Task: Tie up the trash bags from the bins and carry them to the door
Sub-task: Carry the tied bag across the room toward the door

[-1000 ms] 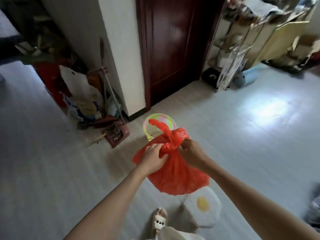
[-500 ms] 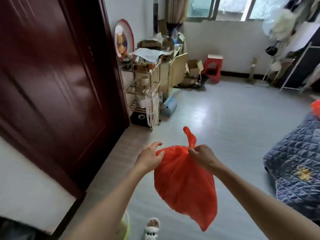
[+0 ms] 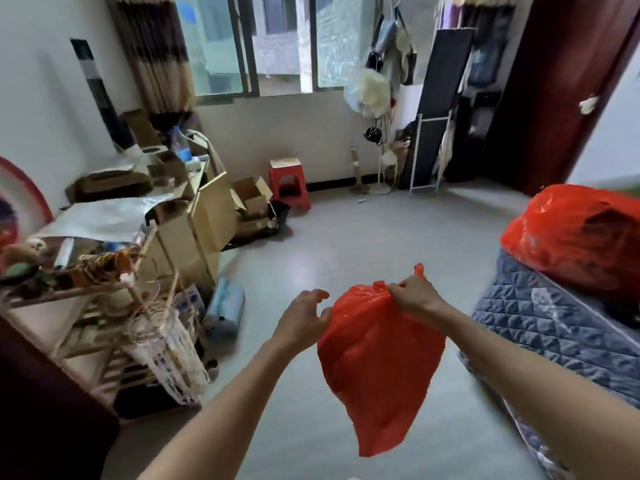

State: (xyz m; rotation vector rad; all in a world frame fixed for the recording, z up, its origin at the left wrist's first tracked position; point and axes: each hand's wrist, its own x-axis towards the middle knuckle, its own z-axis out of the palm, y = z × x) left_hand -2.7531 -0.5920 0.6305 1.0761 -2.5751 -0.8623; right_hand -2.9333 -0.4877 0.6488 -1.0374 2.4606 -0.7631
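A: Turned from the dark door toward the window now; open floor mid-frame, bed at right edge, cluttered shelf at left.

B: Second red bag on the bed, right.

A: Tied red bag hanging at centre bottom.

B: Right hand pinching its knot; left hand loosened, fingers spread, just beside. Ready for carrying, probably.
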